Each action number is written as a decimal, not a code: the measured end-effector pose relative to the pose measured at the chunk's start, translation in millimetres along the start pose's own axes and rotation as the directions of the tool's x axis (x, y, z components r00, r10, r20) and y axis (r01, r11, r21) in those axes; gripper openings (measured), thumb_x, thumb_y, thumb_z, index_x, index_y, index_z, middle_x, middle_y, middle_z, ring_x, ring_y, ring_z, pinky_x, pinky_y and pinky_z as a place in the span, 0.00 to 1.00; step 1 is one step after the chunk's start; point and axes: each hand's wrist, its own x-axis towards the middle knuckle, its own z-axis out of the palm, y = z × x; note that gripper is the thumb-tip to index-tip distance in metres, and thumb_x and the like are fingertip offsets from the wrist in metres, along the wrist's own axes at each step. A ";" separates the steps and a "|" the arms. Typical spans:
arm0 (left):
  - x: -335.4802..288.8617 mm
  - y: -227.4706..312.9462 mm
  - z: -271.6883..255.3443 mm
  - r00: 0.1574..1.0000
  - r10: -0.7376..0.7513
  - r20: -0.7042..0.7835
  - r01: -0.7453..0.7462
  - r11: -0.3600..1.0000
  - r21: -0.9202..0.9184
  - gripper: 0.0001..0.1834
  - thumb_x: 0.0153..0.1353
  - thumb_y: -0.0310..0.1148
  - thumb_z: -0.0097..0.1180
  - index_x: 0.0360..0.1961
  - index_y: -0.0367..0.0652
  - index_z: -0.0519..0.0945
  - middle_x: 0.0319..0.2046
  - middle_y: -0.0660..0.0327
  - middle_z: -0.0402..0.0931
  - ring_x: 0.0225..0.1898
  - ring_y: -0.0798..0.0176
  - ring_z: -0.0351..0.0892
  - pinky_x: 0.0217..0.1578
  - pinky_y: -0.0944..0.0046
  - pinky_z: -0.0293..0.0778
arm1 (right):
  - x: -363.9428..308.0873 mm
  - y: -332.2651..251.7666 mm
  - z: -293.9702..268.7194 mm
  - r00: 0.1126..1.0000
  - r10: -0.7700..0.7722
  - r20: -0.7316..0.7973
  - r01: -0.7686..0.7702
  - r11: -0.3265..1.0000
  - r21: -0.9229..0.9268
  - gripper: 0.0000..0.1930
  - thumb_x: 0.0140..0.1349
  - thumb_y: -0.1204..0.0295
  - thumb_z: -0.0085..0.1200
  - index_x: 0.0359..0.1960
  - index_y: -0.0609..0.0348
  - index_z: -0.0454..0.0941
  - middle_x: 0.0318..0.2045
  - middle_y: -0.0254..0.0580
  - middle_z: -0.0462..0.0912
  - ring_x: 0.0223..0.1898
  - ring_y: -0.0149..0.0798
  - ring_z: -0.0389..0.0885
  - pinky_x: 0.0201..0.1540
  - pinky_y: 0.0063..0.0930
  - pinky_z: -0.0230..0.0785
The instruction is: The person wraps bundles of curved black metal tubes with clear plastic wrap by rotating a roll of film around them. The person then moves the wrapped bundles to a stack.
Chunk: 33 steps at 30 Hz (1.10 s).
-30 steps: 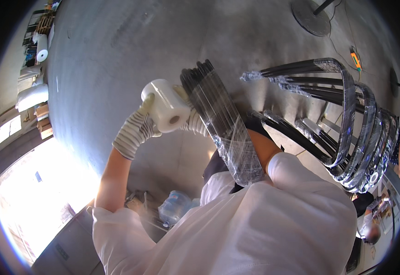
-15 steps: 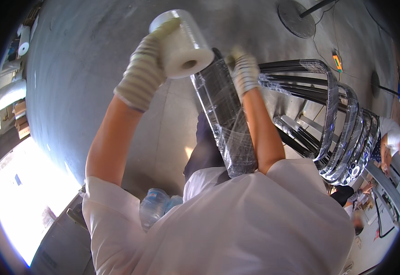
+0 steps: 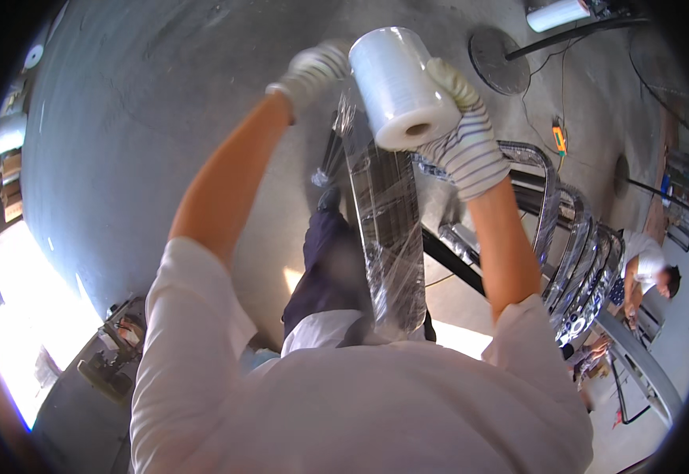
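A big roll of clear stretch film (image 3: 396, 83) is in my right hand (image 3: 471, 150), whose striped-gloved fingers wrap its right side and lower end. My left hand (image 3: 313, 73), also gloved, is just beside the roll's upper left edge. Motion smears its fingers, so their grip does not show. Below the roll a long bundle of dark bars (image 3: 392, 237), covered in shiny film, runs from in front of my body away from me. The roll hides part of the bundle's far end.
Film-wrapped curved black tubes (image 3: 569, 245) stand to the right. Farther off lie a round black base with a pole (image 3: 500, 59), an orange device (image 3: 559, 138) on a cord and another white roll (image 3: 557, 14). A person (image 3: 640, 265) is at the right, near a grey beam (image 3: 636, 367).
The roll has passed from my left hand to my right and moved rightward. My left hand has come off its grip and shifted right, beside the roll.
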 end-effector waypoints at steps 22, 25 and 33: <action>-193.5 -66.1 115.3 0.887 -0.284 0.365 0.227 -0.421 -0.878 0.44 0.52 0.59 0.56 0.60 0.39 0.57 0.54 0.49 0.66 0.54 0.52 0.69 0.54 0.45 0.67 | -6.8 213.9 -186.4 0.834 0.209 -0.511 -0.283 0.956 -0.071 0.21 0.52 0.63 0.59 0.44 0.63 0.72 0.38 0.47 0.78 0.37 0.41 0.79 0.36 0.30 0.77; -228.1 -77.0 88.0 0.961 -0.166 0.220 0.143 -0.383 -0.912 0.48 0.48 0.58 0.61 0.61 0.38 0.56 0.55 0.46 0.64 0.55 0.47 0.68 0.54 0.40 0.66 | -6.7 228.8 -182.7 0.825 0.258 -0.503 -0.351 0.931 -0.098 0.22 0.52 0.61 0.59 0.43 0.64 0.73 0.38 0.47 0.79 0.36 0.40 0.79 0.35 0.30 0.76; -219.9 -77.5 38.6 0.947 -0.317 0.050 -0.054 -0.312 -0.948 0.44 0.49 0.52 0.63 0.58 0.35 0.60 0.50 0.46 0.69 0.51 0.48 0.71 0.52 0.47 0.71 | -2.1 231.8 -181.6 0.818 0.257 -0.515 -0.433 0.864 -0.256 0.24 0.52 0.57 0.58 0.42 0.66 0.73 0.35 0.48 0.79 0.35 0.40 0.79 0.33 0.29 0.76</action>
